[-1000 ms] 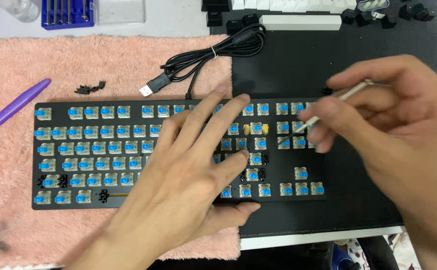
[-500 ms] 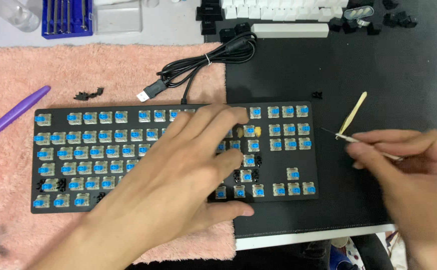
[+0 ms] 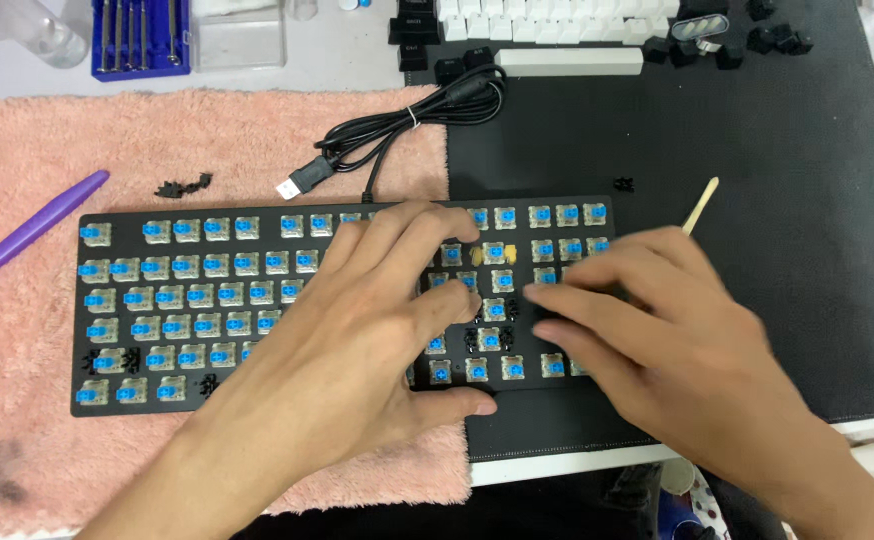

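While both palms face down, the left hand point(image 3: 357, 340) lies spread flat across the middle of a black keyboard point(image 3: 117, 400) stripped of its caps, fingers pointing toward one o'clock, thumb stretched along the board's near edge, gripping nothing. Under and around it stand rows of bare blue-stemmed key switches point(image 3: 187, 297), running out to nine o'clock of the hand. At three o'clock of it the right hand point(image 3: 657, 340) rests over the board's right end, fingers loosely extended toward ten o'clock and blurred; it appears to hold nothing, though its underside is hidden. Between the two hands, just off the left fingertips, one yellowish switch point(image 3: 478, 254) stands out among the blue ones. A thin pale stick point(image 3: 700, 205) lies on the dark desk mat point(image 3: 777, 130) at one o'clock of the right hand, just clear of its knuckles. The keyboard's left part sits on a pink towel point(image 3: 57, 140), its right part on the mat. At twelve o'clock of the left hand a coiled black USB cable point(image 3: 397, 130) lies across the towel's edge, and farther on loose white and black keycaps point(image 3: 557, 20). At ten o'clock, well apart, lie a purple plastic pry tool point(image 3: 27, 235) and a blue screwdriver case point(image 3: 142, 38).
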